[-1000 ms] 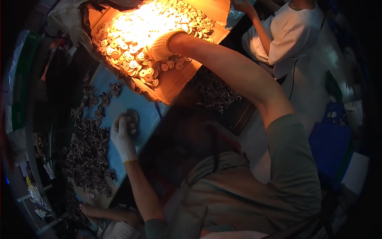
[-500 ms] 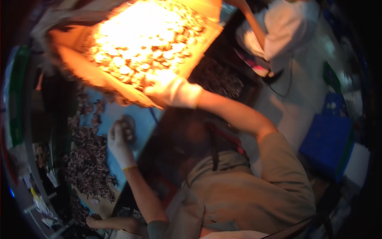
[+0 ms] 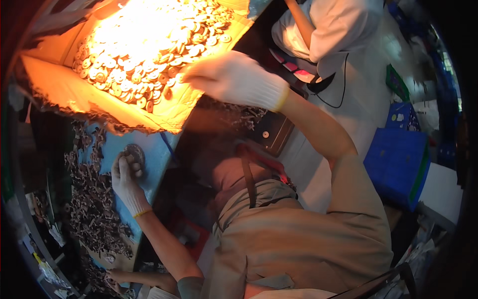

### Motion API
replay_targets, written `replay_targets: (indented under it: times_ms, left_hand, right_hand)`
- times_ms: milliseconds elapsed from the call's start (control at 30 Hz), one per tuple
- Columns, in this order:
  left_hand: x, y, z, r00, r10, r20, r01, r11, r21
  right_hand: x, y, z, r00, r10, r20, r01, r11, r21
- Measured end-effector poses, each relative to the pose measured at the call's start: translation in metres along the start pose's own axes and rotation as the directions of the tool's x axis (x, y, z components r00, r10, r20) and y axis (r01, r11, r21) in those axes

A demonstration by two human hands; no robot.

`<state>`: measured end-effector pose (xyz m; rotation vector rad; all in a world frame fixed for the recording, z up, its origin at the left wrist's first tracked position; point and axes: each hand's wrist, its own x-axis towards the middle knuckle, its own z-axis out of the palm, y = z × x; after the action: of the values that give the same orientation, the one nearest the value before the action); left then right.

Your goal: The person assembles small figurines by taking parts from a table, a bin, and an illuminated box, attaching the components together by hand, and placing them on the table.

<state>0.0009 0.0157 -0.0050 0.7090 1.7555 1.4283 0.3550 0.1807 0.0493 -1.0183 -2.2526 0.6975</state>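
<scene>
My left hand [image 3: 128,180], in a white knitted glove, is closed on a dark round disc [image 3: 135,153] over the blue tabletop [image 3: 158,144]. My right hand [image 3: 234,79], gloved alike, is raised at the right edge of an open cardboard box [image 3: 52,79]. Its fingers are drawn together and blurred at the tips; what they hold, if anything, cannot be made out. Many small round discs with centre holes [image 3: 107,74] fill the box, glaring under strong light. To the left of my left hand spreads a heap of small dark parts [image 3: 94,204].
A co-worker's bare hand [image 3: 115,276] reaches to the heap at lower left. Another person in white [image 3: 333,30] is at upper right. A dark tray [image 3: 274,132] with one loose disc lies below my right forearm. A blue bag [image 3: 396,164] stands on the floor at right.
My right hand has lifted out of the discs and moved to the right, over the box's edge. My left hand keeps its grip on the round disc. The whole view has shifted slightly.
</scene>
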Motion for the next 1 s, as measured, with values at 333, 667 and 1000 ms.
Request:
replay_targets:
  times_ms: [333, 667, 1000]
  left_hand:
    - [0.014, 0.013, -0.021, 0.993, -0.103, 0.061, 0.104, 0.994, -0.026]
    - [-0.001, 0.016, -0.019, 0.996, -0.083, 0.034, 0.085, 0.994, -0.071]
    - [-0.007, 0.023, -0.022, 0.993, -0.055, 0.108, 0.079, 0.968, -0.237]
  right_hand:
    - [-0.133, 0.126, 0.095, 0.678, 0.734, 0.034, -0.729, 0.678, -0.099]
    - [-0.074, 0.157, 0.172, 0.758, 0.610, 0.231, -0.388, 0.707, -0.592]
    - [-0.134, 0.125, 0.072, 0.752, 0.502, 0.427, -0.501, 0.014, 0.865]
